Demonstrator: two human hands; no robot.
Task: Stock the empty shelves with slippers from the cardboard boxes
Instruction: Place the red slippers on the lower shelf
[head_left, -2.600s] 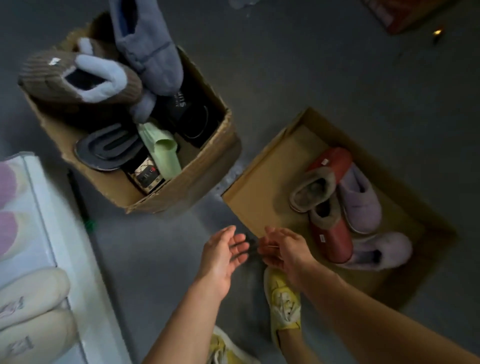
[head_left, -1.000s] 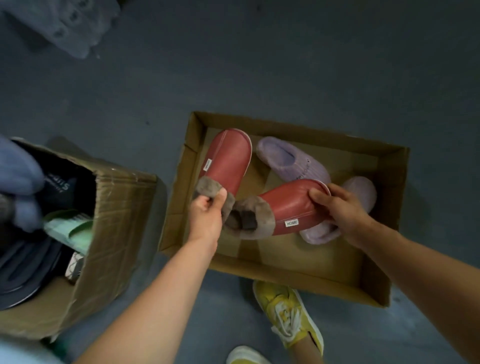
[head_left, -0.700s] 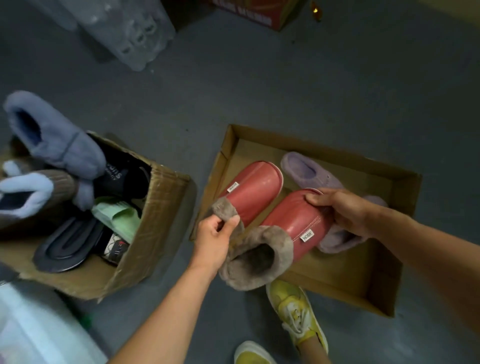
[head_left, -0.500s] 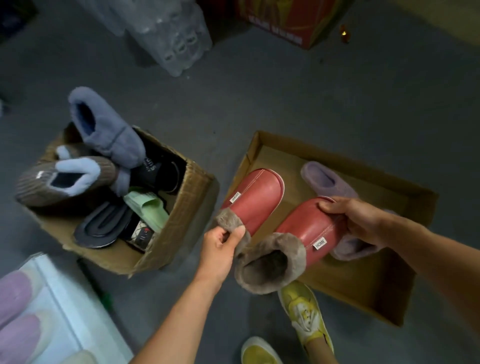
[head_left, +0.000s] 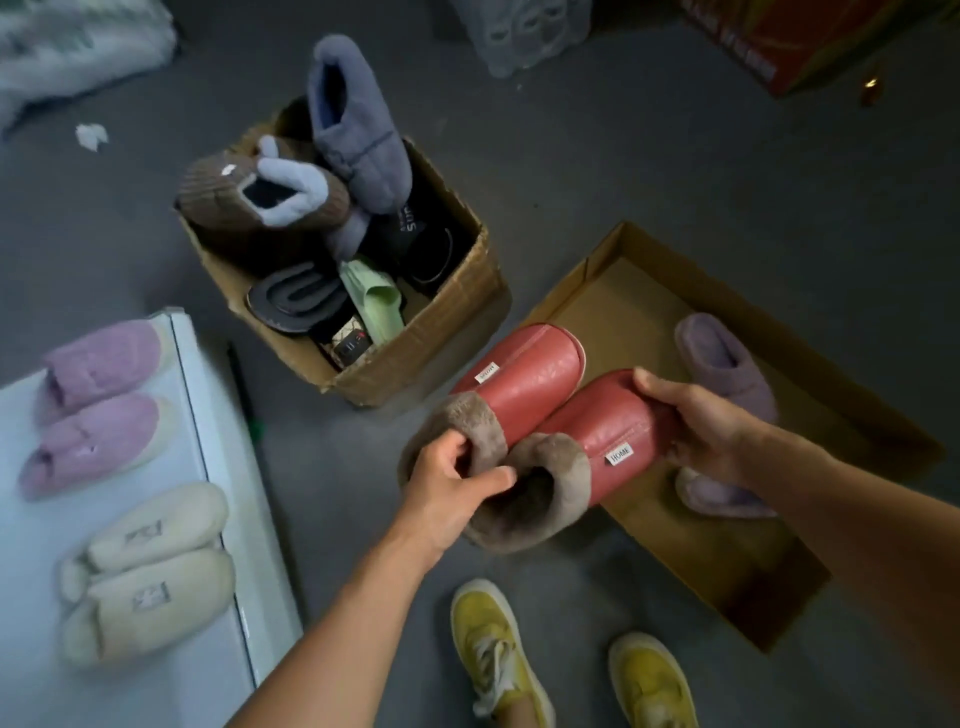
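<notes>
Both bare forearms reach forward. The left hand (head_left: 451, 480) curls its grip shut, thumb pinching against the fingers just ahead of the wrist. The right hand (head_left: 698, 428) wraps its grip from the far side, fingers bent, thumb on top.

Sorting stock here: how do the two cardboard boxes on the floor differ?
The tall brown cardboard box is deep and crammed with mixed slippers; the shallow tan cardboard tray box is low-walled and holds only two lilac fluffy slippers. Both are open-topped on the grey floor.
</notes>
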